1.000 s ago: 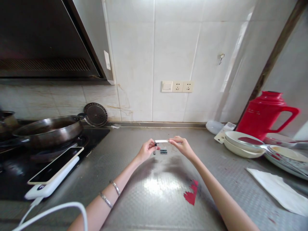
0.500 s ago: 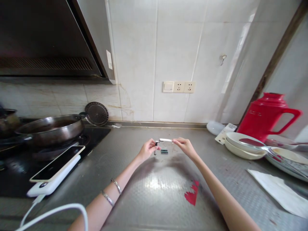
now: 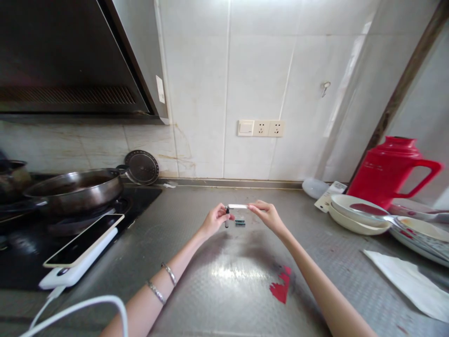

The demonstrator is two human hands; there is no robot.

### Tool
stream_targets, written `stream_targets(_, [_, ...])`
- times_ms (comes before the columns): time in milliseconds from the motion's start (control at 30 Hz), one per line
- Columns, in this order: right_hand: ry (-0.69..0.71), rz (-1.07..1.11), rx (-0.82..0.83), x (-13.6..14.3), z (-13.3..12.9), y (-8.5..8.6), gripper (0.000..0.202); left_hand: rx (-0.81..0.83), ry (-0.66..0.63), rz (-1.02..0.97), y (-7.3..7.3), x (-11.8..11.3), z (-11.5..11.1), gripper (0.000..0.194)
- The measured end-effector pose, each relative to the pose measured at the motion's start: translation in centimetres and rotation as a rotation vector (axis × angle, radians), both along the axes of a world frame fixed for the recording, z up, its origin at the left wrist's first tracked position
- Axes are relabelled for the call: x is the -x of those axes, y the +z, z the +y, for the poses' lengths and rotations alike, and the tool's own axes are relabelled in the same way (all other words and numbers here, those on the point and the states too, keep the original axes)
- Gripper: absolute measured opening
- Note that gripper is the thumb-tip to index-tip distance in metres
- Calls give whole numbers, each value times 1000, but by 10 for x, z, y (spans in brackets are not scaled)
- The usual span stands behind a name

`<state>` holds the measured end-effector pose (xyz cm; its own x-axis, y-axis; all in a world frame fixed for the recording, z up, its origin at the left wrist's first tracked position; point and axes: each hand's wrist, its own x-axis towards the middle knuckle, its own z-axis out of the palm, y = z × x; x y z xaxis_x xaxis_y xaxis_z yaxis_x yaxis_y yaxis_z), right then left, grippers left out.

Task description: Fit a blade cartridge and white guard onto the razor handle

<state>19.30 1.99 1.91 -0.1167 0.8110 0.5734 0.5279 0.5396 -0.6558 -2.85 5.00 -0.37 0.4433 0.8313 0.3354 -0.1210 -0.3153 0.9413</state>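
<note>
My left hand (image 3: 214, 219) is closed round a slim dark object with a shiny metal top (image 3: 227, 217); it is held upright, a bit like a lighter, but too small to identify. In my right hand (image 3: 265, 213) a thin white stick (image 3: 238, 206) is pinched at one end and held level. Its far end reaches the metal top in my left hand; whether they touch I cannot tell. Just below the stick, a small teal and dark flat piece (image 3: 240, 223) lies on the metal counter (image 3: 196, 299).
On the left are a steel pan (image 3: 79, 187) on the hob and a phone (image 3: 84, 238) on a white power bank (image 3: 75, 262) with a cable. Torn red paper (image 3: 280, 285) lies in front. At right stand stacked bowls (image 3: 358, 226), a red thermos jug (image 3: 389, 173) and white paper (image 3: 403, 281).
My right hand has moved slightly left, bringing the white stick's end from beside the metal top right up to it. My left hand has stayed nearly still.
</note>
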Motion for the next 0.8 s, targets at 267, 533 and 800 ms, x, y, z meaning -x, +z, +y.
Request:
stream_targets(267, [-37, -8, -12, 0, -1, 1, 39, -10, -2, 13, -3, -1, 1, 26])
stream_targets(533, [-115, -21, -30, -1, -1, 3, 42, -21, -6, 18, 0, -1, 0, 25])
stream_targets(800, [-114, -22, 3, -1, 0, 0, 40, -30, -3, 26, 3, -1, -3, 24])
